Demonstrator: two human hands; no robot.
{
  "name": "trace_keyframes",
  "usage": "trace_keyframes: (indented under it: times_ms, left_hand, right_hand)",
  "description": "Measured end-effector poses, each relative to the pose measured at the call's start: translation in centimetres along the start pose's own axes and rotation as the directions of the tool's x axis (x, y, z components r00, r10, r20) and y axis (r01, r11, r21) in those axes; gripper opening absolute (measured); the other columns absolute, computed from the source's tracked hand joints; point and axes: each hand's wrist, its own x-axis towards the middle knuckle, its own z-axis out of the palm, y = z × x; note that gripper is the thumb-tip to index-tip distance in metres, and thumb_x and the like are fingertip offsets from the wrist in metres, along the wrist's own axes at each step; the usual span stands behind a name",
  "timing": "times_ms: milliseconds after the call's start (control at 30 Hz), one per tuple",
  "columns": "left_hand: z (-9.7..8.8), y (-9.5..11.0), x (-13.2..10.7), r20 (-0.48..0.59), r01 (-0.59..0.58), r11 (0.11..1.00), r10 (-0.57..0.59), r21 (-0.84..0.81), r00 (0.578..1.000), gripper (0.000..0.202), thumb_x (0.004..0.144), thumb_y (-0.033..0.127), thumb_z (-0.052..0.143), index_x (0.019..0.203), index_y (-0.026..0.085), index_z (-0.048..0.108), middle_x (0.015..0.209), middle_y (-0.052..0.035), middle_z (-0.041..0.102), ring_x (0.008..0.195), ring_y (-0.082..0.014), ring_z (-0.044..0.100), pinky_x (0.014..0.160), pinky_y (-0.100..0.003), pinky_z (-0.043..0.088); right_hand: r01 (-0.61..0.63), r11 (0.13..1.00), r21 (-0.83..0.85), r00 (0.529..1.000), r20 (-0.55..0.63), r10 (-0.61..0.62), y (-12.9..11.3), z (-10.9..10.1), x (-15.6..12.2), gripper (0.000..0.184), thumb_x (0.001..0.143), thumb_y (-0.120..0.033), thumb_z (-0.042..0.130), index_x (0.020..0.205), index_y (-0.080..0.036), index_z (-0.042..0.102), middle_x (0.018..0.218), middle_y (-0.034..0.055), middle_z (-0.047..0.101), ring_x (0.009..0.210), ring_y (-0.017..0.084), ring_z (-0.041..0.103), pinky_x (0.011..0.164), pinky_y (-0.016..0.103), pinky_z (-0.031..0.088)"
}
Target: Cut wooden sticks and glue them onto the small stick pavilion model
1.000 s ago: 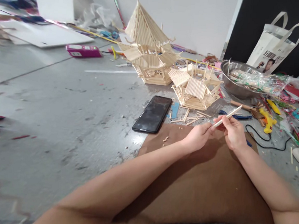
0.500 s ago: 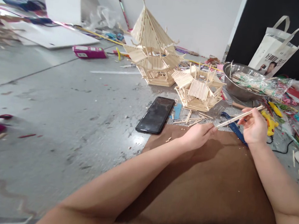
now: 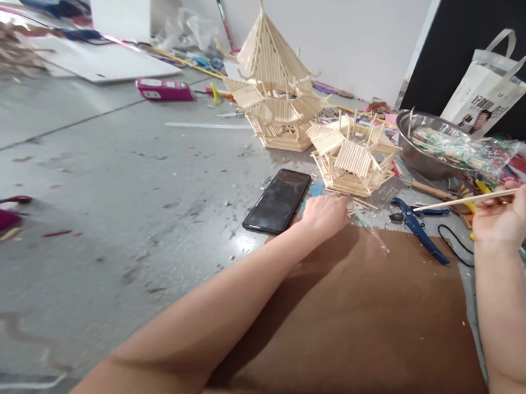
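Note:
My right hand [image 3: 502, 217] is closed around a slim, pale wooden chopstick [image 3: 463, 199], which slants down leftward so its far end hangs over a blue-handled cutter [image 3: 419, 229]. My left hand [image 3: 328, 215] is lowered at the brown sheet's far edge, among short cut stick pieces [image 3: 363, 204]. Its fingers are curled and mostly hidden behind the hand. A clear plastic sleeve [image 3: 373, 230] lies just right of it. Beyond stands a small roofless pavilion model [image 3: 352, 158] built of sticks, and behind that a taller one [image 3: 277, 70] with a pointed roof.
A black phone [image 3: 277, 201] lies left of my left hand. At the right are a steel bowl [image 3: 404, 141] of wrapped sticks, a white tote bag [image 3: 485, 87], a black cable [image 3: 451, 239] and assorted clutter. The brown sheet [image 3: 362, 326] covers the space before me.
My hands have moved apart: the right went rightward with the chopstick, the left let go of its end and moved left and down. The cutter and plastic sleeve now show.

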Motion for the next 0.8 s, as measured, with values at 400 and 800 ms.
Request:
trace_keyframes:
  times_ms: [400,800]
  left_hand:
    - [0.8,0.2,-0.5,-0.353,-0.242,0.969,0.213,-0.039,0.911,0.026,0.077,0.022,0.040,0.085,0.021,0.065,0.102,-0.0082,0.061,0.115,-0.0302,0.038,0.097,-0.058,0.014]
    - [0.2,1.6,-1.2,-0.252,-0.404,0.857,0.334,-0.320,0.908,0.036,0.085,0.034,0.034,0.104,0.014,0.058,0.092,-0.0098,0.066,0.088,-0.0195,0.057,0.080,-0.034,0.041]
  right_hand:
    - [-0.215,0.969,-0.118,0.961,0.149,0.232,3.3,3.2,-4.9,0.027,0.068,-0.043,0.062,0.071,-0.016,0.059,0.051,-0.0058,0.053,0.041,0.006,0.051,0.041,0.019,0.048]
    - [-0.420,0.899,-0.127,0.875,0.206,0.438,4.6,3.4,-6.7,0.027,0.061,-0.038,0.071,0.073,-0.014,0.062,0.055,-0.0010,0.061,0.048,0.010,0.059,0.048,0.022,0.053]
